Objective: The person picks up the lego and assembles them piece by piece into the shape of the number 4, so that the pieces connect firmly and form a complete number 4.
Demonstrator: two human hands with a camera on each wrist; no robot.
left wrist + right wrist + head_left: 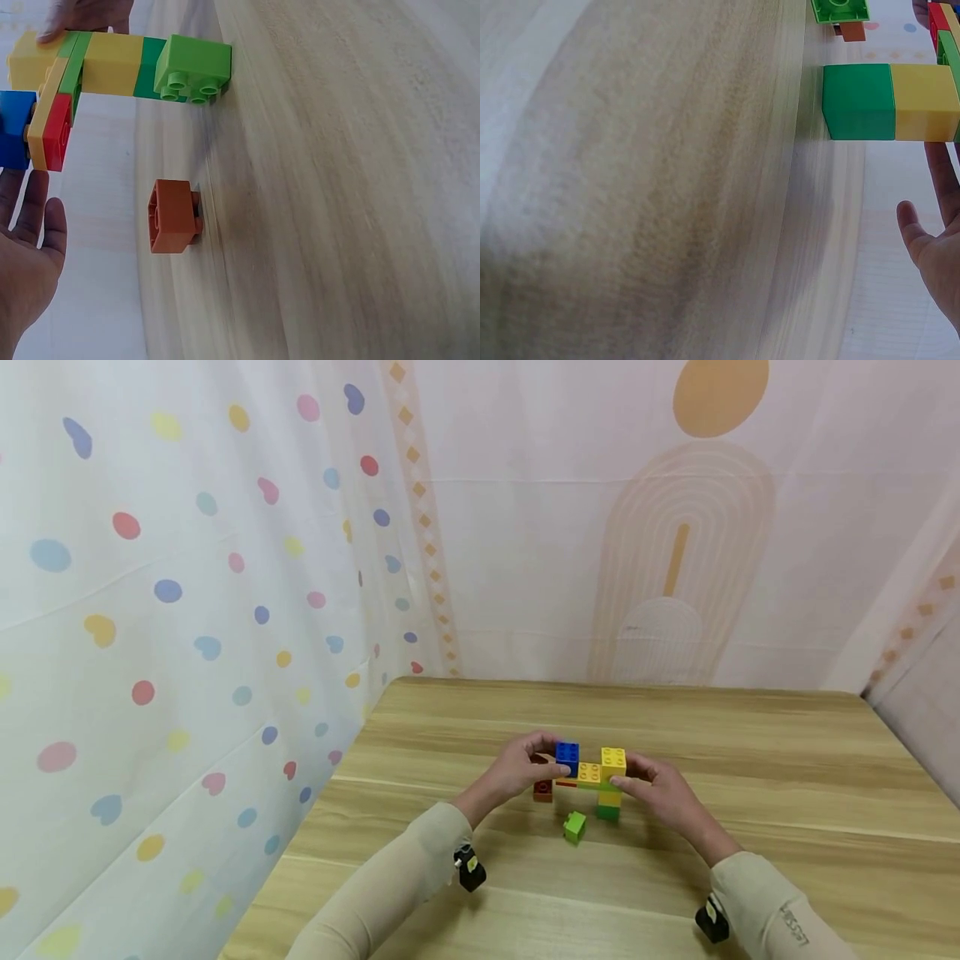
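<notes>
A structure of toy building bricks stands between the two hands, its right-hand column made of yellow (112,64) and green (608,812) bricks. From that column an orange-yellow plate (589,772) reaches left, with a small red brick (57,133) under its end. On that end sits a blue brick (567,758); my left hand (521,767) pinches it between thumb and fingers. On the other side, my right hand (660,787) holds the top yellow brick (613,762), thumb in front and fingers behind.
A loose lime-green brick (574,827) lies on the wooden table (675,893) in front of the structure. An orange-brown brick (172,216) lies studs sideways below my left hand. Patterned curtains (510,568) hang behind and left of the table.
</notes>
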